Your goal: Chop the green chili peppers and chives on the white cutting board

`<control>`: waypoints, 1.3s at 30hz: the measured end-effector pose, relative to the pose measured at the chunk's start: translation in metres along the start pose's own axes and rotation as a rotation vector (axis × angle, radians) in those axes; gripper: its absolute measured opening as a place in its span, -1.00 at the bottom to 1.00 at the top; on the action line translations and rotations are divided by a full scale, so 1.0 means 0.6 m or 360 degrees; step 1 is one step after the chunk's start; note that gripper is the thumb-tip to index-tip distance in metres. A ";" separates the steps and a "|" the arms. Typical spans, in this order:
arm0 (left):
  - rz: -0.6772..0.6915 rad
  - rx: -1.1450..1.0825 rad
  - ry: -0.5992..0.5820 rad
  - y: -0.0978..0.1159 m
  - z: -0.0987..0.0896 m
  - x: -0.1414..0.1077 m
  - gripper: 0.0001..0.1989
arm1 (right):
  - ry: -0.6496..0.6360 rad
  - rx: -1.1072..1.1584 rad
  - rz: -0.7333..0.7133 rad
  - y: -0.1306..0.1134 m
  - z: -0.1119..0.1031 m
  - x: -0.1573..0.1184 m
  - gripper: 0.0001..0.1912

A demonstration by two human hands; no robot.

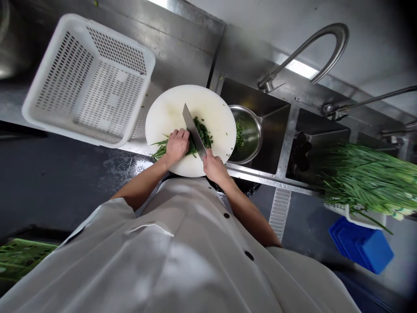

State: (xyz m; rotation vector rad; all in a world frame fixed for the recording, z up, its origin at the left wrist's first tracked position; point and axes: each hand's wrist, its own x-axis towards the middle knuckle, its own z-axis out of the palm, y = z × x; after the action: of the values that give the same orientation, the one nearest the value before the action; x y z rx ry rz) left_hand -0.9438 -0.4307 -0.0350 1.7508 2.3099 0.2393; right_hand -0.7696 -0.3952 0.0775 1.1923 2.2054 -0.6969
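On a round white cutting board point(169, 102), my left hand point(177, 144) presses down a bunch of long green stalks point(159, 149), its fingers curled over them. The stalks look like scallions or chives. My right hand point(214, 166) is wrapped round the handle of a cleaver point(192, 126), which hides the handle. The broad blade stands over the greens, close beside my left fingertips. Chopped green pieces point(204, 134) lie in a heap to the right of the blade. Right of the board, partly under its edge, a steel bowl point(259, 137) holds liquid and more chopped greens point(239, 134).
A white perforated basket point(97, 87) stands left of the board on the steel counter. The bowl sits at a sink point(273, 121) with a curved faucet point(339, 32). Far right, long green stalks point(374, 178) fill a white basket point(368, 217) above a blue container point(361, 243).
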 end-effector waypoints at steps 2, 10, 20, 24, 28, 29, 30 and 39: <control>-0.0020 -0.0018 0.0001 -0.006 -0.002 -0.003 -0.68 | -0.0041 -0.0031 -0.0017 0.007 -0.015 -0.030 -0.60; 0.0090 0.0002 -0.0053 -0.013 0.004 -0.009 -0.67 | -0.0009 0.0059 0.0025 -0.016 0.028 0.016 -0.62; 0.0069 -0.0063 -0.0051 -0.026 0.005 -0.020 -0.69 | -0.0156 0.0006 -0.0023 -0.012 0.002 -0.042 -0.63; 0.0087 -0.0094 -0.0031 -0.026 0.004 -0.025 -0.70 | -0.0019 0.0038 0.0000 -0.024 0.025 0.012 -0.57; 0.0019 -0.0044 0.0003 -0.030 0.004 -0.030 -0.71 | -0.0021 -0.0004 -0.0044 -0.010 -0.001 -0.022 -0.55; 0.0010 -0.0034 0.0005 -0.032 0.006 -0.032 -0.72 | -0.0041 -0.0016 -0.0057 -0.008 -0.007 -0.036 -0.56; 0.0017 -0.0028 0.0002 -0.033 0.007 -0.033 -0.72 | -0.0074 -0.0023 -0.0070 -0.007 -0.008 -0.046 -0.57; 0.0037 -0.0040 0.0012 -0.037 0.004 -0.045 -0.73 | -0.0023 0.0046 -0.0055 -0.034 0.024 0.000 -0.57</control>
State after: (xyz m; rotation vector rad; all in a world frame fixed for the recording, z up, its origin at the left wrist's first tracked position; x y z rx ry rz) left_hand -0.9566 -0.4627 -0.0410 1.7687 2.2829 0.2785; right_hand -0.7843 -0.4143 0.0709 1.1621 2.2162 -0.7517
